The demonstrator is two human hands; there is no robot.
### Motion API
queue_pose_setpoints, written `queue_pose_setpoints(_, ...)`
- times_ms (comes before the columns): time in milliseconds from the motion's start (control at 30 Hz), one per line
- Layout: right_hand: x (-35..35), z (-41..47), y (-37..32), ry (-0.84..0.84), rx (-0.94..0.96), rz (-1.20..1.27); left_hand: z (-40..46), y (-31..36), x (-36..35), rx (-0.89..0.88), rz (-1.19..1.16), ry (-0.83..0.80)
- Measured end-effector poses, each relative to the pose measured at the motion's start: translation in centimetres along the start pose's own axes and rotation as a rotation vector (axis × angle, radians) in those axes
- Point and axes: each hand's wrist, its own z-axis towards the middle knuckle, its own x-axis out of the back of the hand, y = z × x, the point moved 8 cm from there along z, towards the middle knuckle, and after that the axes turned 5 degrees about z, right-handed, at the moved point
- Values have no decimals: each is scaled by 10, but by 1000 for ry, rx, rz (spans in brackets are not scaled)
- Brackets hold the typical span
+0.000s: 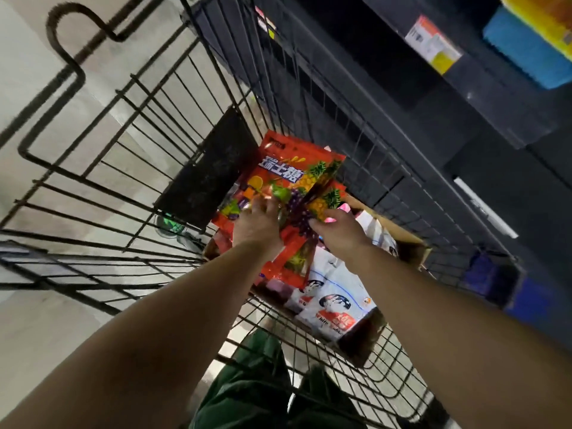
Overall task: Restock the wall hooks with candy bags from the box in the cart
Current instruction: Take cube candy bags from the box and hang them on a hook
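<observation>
Both my arms reach down into a black wire cart (102,168). An open cardboard box (411,249) sits in its basket, filled with candy bags. My left hand (258,226) grips a red fruit-candy bag (288,168) with pineapple and grape pictures, lifted above the box. My right hand (339,232) holds the edge of another red bag (332,199) just behind the first one. White candy bags (332,308) with a rabbit picture lie in the near part of the box, below my forearms. No wall hooks show in this view.
A dark shelving unit (464,97) with a price label (433,44) runs along the cart's right side, holding blue and yellow packs (532,48) at top right. Pale floor tiles (34,97) lie to the left. My green trousers (257,382) show below the basket.
</observation>
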Motion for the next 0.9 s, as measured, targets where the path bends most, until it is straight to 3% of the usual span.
queue_pose_setpoints(200,-21,11,13,-14,-174,608,-33,31,13,-236,179,30)
queue_pose_setpoints(333,-5,19,35,201,-168,681,-46,47,12,-376,42,-21)
queue_pose_setpoints(433,11,16,53,270,-237,673,-16,23,29,-240,-279,62)
queue_pose_setpoints(533,26,16,74,299,-277,692,26,-11,44,-37,-389,203)
queue_pose_setpoints(700,27,19,99,280,-334,725,72,-27,9,155,-613,-83)
queue_pose_setpoints(800,26,16,104,285,-354,764,77,-24,-7,122,-440,-165)
queue_pose_setpoints(900,26,13,108,285,-353,814,77,-33,-9,163,-353,-91)
